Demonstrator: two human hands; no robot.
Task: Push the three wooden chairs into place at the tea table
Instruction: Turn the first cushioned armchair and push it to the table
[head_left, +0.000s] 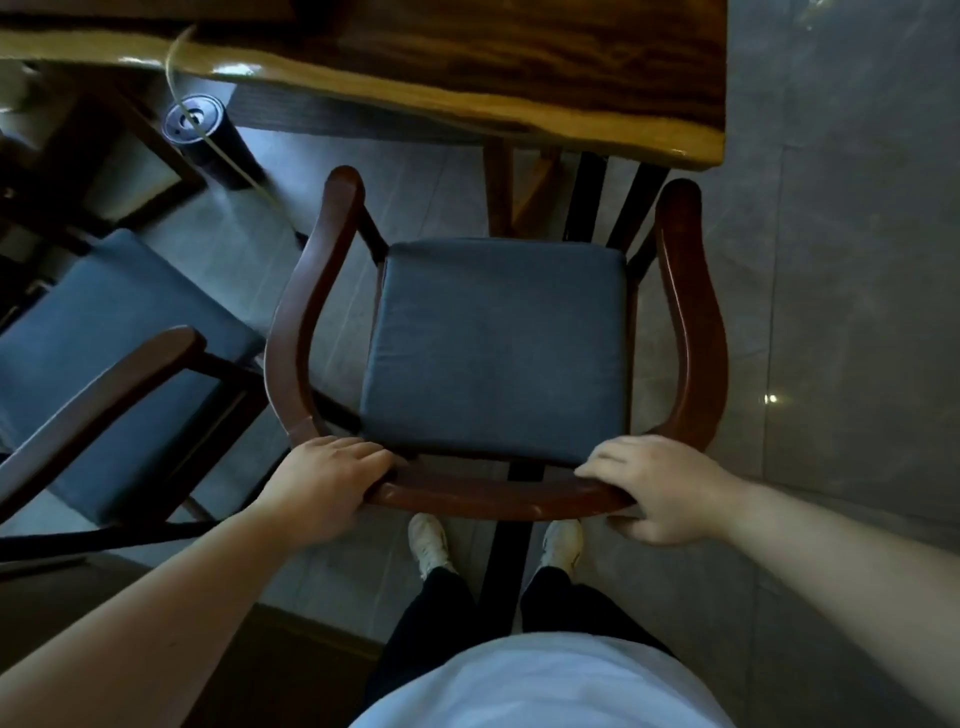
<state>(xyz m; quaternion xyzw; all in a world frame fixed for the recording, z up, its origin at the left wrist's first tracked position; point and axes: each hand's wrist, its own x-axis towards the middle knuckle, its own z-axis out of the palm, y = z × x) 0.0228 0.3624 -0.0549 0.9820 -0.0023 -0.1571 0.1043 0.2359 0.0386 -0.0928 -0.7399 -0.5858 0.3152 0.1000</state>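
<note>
Grey tiled floor (841, 270) fills the right side and shows under the furniture. Tea table (467, 62), dark slab top with a pale glossy live edge, runs across the top of the view; its right corner sits just above the chair's right arm tip. Wooden chair (691, 312), centre, curved reddish-brown armrail and grey-blue seat cushion (498, 348), faces the table; front of the seat is near the table edge, both arm tips just short of it, not tucked under. Second chair (98, 384), same type, lower left, angled, its arm close beside the centre chair's left rail. Part of another dark wooden frame at far left, unclear. Left hand (327, 483) is closed around the back rail at its left bend, fingers over the top. Right hand (660, 488) grips the back rail at the right bend, thumb underneath. Black cylinder (195, 122) stands on the floor by the table's edge, a yellowish cord (234, 161) crossing it. Pale shoes (428, 543) behind the chair.
</note>
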